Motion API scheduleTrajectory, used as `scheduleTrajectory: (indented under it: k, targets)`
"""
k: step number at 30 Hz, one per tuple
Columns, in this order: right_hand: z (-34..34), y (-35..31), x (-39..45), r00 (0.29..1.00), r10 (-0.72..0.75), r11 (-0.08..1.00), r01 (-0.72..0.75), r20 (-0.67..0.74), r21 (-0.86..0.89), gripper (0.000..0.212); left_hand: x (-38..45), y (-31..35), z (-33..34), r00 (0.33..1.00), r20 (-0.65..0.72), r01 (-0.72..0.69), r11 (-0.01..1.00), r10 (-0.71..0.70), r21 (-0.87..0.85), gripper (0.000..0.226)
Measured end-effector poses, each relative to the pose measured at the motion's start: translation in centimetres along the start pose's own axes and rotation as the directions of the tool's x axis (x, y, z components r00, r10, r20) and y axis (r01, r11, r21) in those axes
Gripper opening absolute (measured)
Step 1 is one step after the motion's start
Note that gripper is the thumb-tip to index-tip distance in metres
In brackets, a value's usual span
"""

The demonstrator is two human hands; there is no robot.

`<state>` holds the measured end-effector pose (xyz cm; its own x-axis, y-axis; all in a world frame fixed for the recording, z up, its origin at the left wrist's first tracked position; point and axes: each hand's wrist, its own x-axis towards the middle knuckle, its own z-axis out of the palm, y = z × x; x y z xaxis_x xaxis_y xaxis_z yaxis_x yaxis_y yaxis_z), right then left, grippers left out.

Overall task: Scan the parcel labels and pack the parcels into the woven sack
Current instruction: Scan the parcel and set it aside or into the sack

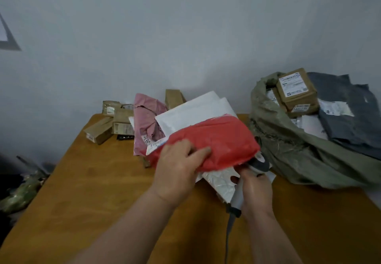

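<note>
Several brown boxes [111, 123] at the table's [86, 191] far left edge are blurred. The left hand [177, 170] grips a soft red parcel [214, 140], its label [154, 146] partly hidden. The right hand [255, 193] clasps a grey scanner [239, 193], head tucked under the parcel. The green woven sack [288, 140] lies open, right.

The near and left part of the counter [86, 191] lies bare, giving open passage. Along the far edge, small cardboard boxes [115, 123] and a pink bag [147, 121] crowd together against the wall. On the right, the woven sack [288, 146] bulks over that corner, its mouth filled with a box [296, 88] and grey bags [350, 115].
</note>
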<state>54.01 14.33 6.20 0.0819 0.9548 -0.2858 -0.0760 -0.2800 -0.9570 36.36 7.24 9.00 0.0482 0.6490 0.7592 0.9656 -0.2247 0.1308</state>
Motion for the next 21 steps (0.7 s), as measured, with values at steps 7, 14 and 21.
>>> scheduleTrajectory:
  k: [7, 14, 21]
  targets:
    - [-2.5, 2.7, -0.1, 0.990, 0.142, 0.987, -0.139, 0.025, -0.076, 0.008, -11.1, 2.5, 4.4, 0.530, 0.834, 0.183, 0.981, -0.156, 0.067, 0.071]
    - [-3.6, 4.0, 1.7, 0.998, 0.042, 0.956, -0.054, -0.046, -0.288, 0.015, -15.0, 2.3, 6.1, 0.102, 0.943, 0.527, 0.821, -0.317, 0.219, 0.089]
    - [-1.4, 4.4, 3.0, 0.927, 0.212, 0.900, -0.062, 0.308, -0.432, 0.013, -18.7, -0.1, 7.0, 0.050, 0.540, 0.949, 0.209, -0.840, 0.238, 0.044]
